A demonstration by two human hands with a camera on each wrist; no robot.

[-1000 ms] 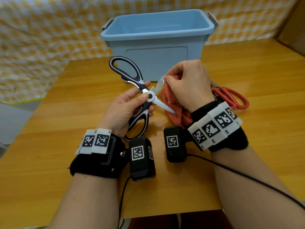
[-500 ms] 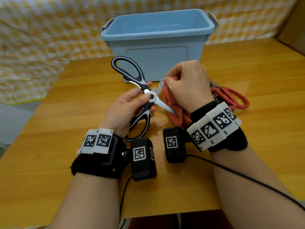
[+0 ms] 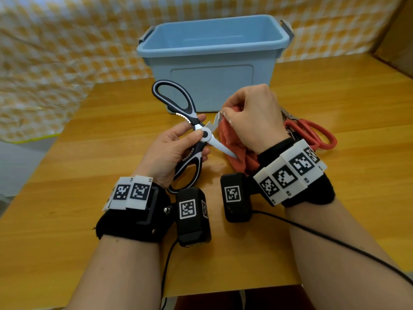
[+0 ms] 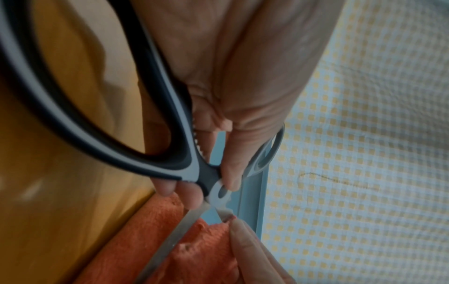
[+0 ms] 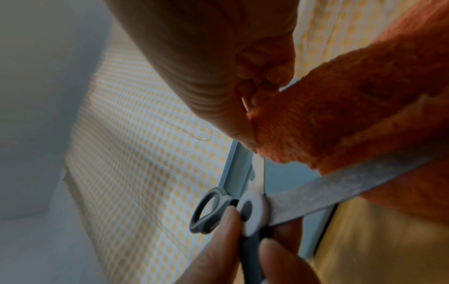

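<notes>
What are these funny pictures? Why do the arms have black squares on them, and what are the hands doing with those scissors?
These are a person's two hands, not a machine. The big picture comes from a camera worn on the head, looking down. The other two pictures come from small cameras strapped to the wrists, the left wrist camera and the right wrist camera, so they see the fingers very close up. The patterned squares are tags fixed to the wristbands.

The left hand holds the black-and-white scissors near the pivot, opened wide. The right hand grips an orange cloth against one blade, as if wiping it.

On the wooden table, red scissors lie to the right, and a blue plastic box stands behind the hands.
</notes>
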